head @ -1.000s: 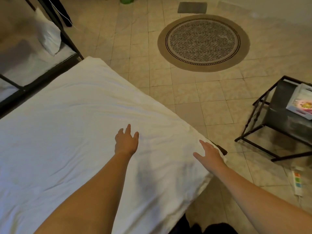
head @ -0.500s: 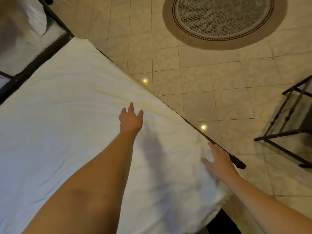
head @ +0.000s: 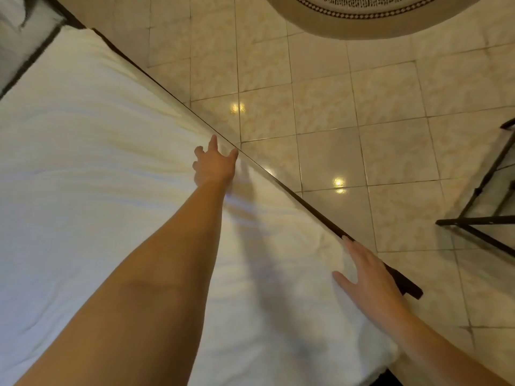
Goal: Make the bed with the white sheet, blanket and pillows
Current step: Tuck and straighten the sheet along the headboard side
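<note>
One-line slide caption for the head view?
Head view: left hand and right hand rest open on the white sheet along the mattress edge, beside the dark frame rail.

Glossy beige marbled floor tiles (head: 390, 107) with dark grout lines cover the room's right side, and two small bright light reflections (head: 237, 108) show on them. A round woven rug with a tan border (head: 362, 26) lies at the top edge. A black metal table frame (head: 479, 219) stands at the right edge.
</note>
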The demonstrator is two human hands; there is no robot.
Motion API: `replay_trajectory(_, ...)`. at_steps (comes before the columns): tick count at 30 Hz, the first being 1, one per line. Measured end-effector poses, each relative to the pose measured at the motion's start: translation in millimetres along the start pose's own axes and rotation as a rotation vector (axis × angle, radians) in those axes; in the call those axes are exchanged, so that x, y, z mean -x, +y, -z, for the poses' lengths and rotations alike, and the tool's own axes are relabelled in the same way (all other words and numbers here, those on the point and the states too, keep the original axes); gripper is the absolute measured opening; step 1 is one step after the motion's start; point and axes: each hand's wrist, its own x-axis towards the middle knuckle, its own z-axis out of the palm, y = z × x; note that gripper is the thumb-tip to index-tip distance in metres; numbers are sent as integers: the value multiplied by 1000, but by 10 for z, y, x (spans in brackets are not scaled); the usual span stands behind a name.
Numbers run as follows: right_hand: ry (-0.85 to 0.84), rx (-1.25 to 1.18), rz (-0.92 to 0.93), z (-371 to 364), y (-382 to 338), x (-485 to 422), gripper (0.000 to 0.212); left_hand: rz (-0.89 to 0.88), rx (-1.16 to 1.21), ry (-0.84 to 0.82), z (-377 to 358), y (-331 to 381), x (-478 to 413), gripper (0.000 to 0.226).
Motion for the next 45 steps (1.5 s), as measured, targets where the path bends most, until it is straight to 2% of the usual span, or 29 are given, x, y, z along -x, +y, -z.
replay_trajectory(6, 27, 99, 44, -61, 121, 82, 73, 141, 4, 32, -423, 99, 8, 101)
replay_trajectory(9, 56, 140, 39, -27, 118, 79, 66, 97, -65, 81, -497, 29, 26, 81)
replay_trajectory(13, 14, 90, 8, 63, 57, 105, 53, 54, -52, 147, -447, -71, 80, 24)
replay_trajectory(14, -20, 78, 0, 86, 50, 118, 47, 71, -21, 159, -401, -74, 121, 16)
replay_trajectory(18, -188, 92, 21, 186, -10, 252, 16, 200, 205, 177, -186, -178, 273, 18)
replay_trajectory(22, -235, 93, 29, 243, -161, 512, 22, 306, 444, 139, 174, -333, 464, 29)
replay_trajectory(23, -248, 73, 26, 243, -202, 593, 24, 305, 489, 140, 274, -355, 553, 27)
replay_trajectory(25, -268, 38, 15, 227, -285, 761, 27, 282, 584, 163, 497, -439, 705, 8)
replay_trajectory(26, -273, 23, 13, 210, -326, 847, 27, 255, 597, 89, 604, -505, 748, 14)
replay_trajectory(27, -270, 10, 26, 194, -379, 935, 25, 299, 561, -11, 747, -566, 843, 26)
replay_trajectory(28, -267, 0, 41, 167, -436, 1024, 24, 294, 288, -11, 876, -667, 892, 28)
replay_trajectory(29, -264, -8, 58, 141, -508, 1115, 23, 261, 196, 62, 1000, -766, 945, 21)
replay_trajectory(30, -265, -17, 68, 118, -592, 1205, 22, 272, 368, 102, 1107, -891, 986, 15)
replay_trajectory(31, -265, -19, 82, 99, -683, 1299, 24, 277, 609, 125, 1237, -1020, 1017, 23)
replay_trajectory(33, -258, 15, 94, 58, -854, 1467, 34, 320, 698, 169, 1424, -1250, 1141, 41)
replay_trajectory(34, -257, 40, 92, 34, -954, 1577, 36, 318, 775, 184, 1541, -1358, 1254, 41)
replay_trajectory(37, -289, 89, 88, -95, -1215, 1939, 37, 232, 773, 154, 1908, -1730, 1634, 18)
replay_trajectory(45, -468, 119, 183, -813, -1771, 3026, 34, 167, 772, 205, 2883, -3018, 2486, 12)
